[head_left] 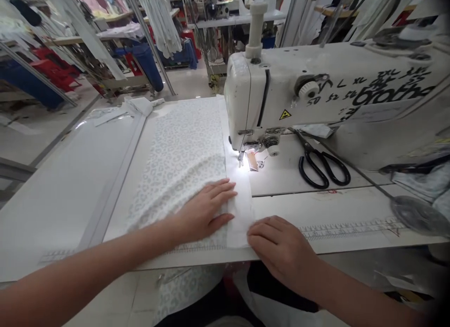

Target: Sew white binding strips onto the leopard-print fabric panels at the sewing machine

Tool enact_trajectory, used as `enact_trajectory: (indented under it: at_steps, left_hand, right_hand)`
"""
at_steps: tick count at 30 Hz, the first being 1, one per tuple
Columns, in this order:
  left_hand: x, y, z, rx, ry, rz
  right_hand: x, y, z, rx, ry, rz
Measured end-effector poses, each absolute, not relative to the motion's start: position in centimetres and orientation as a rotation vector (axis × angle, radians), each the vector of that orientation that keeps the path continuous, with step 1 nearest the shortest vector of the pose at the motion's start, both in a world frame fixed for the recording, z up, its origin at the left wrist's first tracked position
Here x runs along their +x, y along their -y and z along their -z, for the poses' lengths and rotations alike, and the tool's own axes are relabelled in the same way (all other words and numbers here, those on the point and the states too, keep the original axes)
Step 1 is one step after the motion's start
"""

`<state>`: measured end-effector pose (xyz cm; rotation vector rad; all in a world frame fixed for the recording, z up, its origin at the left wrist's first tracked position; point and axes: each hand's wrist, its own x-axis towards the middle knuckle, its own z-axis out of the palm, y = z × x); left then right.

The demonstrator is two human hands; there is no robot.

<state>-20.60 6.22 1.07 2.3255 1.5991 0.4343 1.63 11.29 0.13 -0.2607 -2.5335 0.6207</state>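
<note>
Spreading across most of the view, your table [63, 195] is a smooth, glossy white slab with a raised grey seam running away from you on the left. A printed measuring scale [351, 228] lies along its near edge.

Behind it on the right stands the sewing machine [333, 87], a long boxy body in cream enamel with rounded corners and black lettering on its arm. A ribbed white dial and a small yellow warning triangle [285, 114] sit on its head.

The fabric [183, 148] lies in a long rectangle from the far edge of the table to the near one, where it drops over towards your lap. It is soft and thin, white with a faint grey spotted print, and slightly rumpled near your hands. A plain white strip [239, 195] runs along its right edge up to the machine's head.

Your left hand [206, 209] lies open and flat on the printed cloth, fingers spread and pointing right, touching the strip and grasping nothing. Your right hand [281, 249] rests palm down at the strip's near end, fingers lightly bent, released rather than clenched.

Black-handled scissors [321, 165] lie closed on the machine bed, well to the right of the cloth. The small metal presser foot [242, 158] shines under a bright lamp at the strip's far end.
</note>
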Motion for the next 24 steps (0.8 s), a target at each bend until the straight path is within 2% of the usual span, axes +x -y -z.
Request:
enact_trajectory:
  at_steps: [9, 24]
  left_hand:
    - [-19.3, -5.3, -1.5, 2.149, -1.571, -0.432]
    - [-23.9, -11.1, -1.5, 2.384, -1.483, -0.246]
  right_hand:
    - [-0.4, -14.8, -0.1, -0.264, 2.557, -0.412]
    - [-2.2, -19.8, 0.3, -0.261, 2.634, -0.123]
